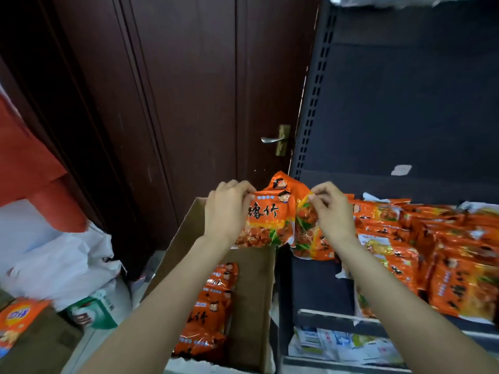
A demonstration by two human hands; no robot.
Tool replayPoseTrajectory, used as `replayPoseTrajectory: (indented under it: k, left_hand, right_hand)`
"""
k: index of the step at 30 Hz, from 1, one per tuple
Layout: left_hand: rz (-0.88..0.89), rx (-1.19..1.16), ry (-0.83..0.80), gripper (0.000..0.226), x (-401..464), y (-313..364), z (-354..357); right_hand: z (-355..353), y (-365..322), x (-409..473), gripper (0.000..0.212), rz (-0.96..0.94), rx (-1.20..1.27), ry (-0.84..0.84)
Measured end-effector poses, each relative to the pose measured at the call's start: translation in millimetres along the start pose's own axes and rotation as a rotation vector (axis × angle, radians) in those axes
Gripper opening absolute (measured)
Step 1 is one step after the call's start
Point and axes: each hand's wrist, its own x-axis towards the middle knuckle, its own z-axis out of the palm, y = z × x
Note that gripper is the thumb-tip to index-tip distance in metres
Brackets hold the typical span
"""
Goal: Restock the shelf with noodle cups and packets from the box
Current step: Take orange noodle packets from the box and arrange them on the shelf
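Observation:
My left hand (226,209) grips the top left corner of an orange noodle packet (267,222), held upright over the far edge of the cardboard box (253,306). My right hand (330,209) pinches a second orange packet (307,238) beside it, at the left end of the dark shelf (318,282). Another packet top pokes up behind the two. Several orange packets (213,314) stand in a row inside the box. Many more orange packets (437,255) lie stacked on the shelf to the right.
A dark wooden door with a metal handle (272,139) stands behind the box. White plastic bags (67,265) and an orange detergent pack (19,322) sit at the left. A lower shelf holds pale packets (343,344). The shelf's perforated upright (310,103) rises beside the door.

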Motion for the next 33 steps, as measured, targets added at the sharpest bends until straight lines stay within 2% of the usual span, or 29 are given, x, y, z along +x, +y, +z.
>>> replayPoseTrajectory:
  k: [9, 12, 16, 24, 33]
  left_hand:
    - [-0.182, -0.056, -0.033, 0.011, -3.5, 58.2, 23.8]
    - [-0.227, -0.061, -0.044, 0.01, -6.4, 62.0, 29.5]
    - [-0.253, -0.039, -0.08, 0.01, -8.2, 59.3, 36.4]
    - [-0.27, -0.022, -0.108, 0.012, -6.8, 48.9, 46.6]
    - [-0.266, -0.075, -0.17, 0.008, -12.0, 30.5, 52.7]
  right_hand:
    - [-67.5, 47.9, 16.8, 0.008, 0.045, -0.24, -0.052]
    - [-66.4, 70.4, 21.3, 0.015, 0.067, -0.343, -0.135]
    - [-56.9, 91.4, 27.1, 0.012, 0.071, -0.447, -0.234]
    - [-37.0, 109.7, 36.2, 0.015, 0.032, -0.563, -0.288]
    - [-32.5, 126.0, 39.1, 0.043, 0.017, -0.633, -0.409]
